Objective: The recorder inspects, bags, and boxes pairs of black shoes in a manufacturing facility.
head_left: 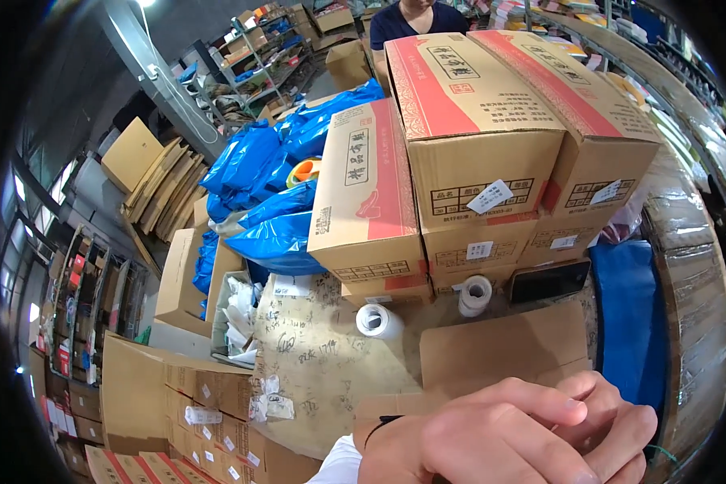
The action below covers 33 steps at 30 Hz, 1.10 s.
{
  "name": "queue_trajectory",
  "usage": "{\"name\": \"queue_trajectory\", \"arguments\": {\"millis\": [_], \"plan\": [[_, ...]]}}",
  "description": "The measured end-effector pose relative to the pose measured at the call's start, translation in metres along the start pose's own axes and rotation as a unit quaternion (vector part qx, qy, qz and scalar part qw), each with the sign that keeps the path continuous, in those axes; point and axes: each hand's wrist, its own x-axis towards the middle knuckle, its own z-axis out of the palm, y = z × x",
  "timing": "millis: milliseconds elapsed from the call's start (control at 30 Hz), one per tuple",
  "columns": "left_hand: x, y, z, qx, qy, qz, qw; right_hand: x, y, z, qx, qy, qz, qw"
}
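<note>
My left hand point(496, 440), with a dark band at the wrist and a white sleeve, reaches in from the lower edge. Its fingers are bent and pressed against what seems to be my right hand point(603, 399), which is mostly hidden behind it. Anything held between the hands is out of sight. Just beyond them lies a brown cardboard piece point(500, 343) on the table point(323, 379). Past the cardboard are a white roll point(377, 321), another white roll point(475, 296) and a black phone-like slab point(550, 280) leaning against stacked cartons point(484, 97).
Blue plastic bags point(258, 165) heap at the far left, with an orange-and-yellow tape roll point(304, 171) among them. An open carton point(187, 278) and a bin of paper scraps point(238, 319) flank the table. Blue sheeting point(629, 315) lies right. A person point(395, 26) is behind the cartons.
</note>
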Motion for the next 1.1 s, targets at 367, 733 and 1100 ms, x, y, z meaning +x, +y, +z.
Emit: {"name": "queue_trajectory", "arguments": {"millis": [367,733,1100], "plan": [[0.025,0.005,-0.072,0.001,-0.333,-0.069,0.94,-0.002,-0.009,-0.034,-0.093,-0.015,-0.085,0.992],[0.026,0.022,0.011,0.031,0.091,-0.115,0.989,0.001,-0.009,-0.04,-0.115,0.021,-0.128,0.985],[0.083,0.021,-0.094,0.117,-0.021,-0.125,0.985,0.009,0.032,-0.048,-0.11,0.117,-0.1,0.982]]}}
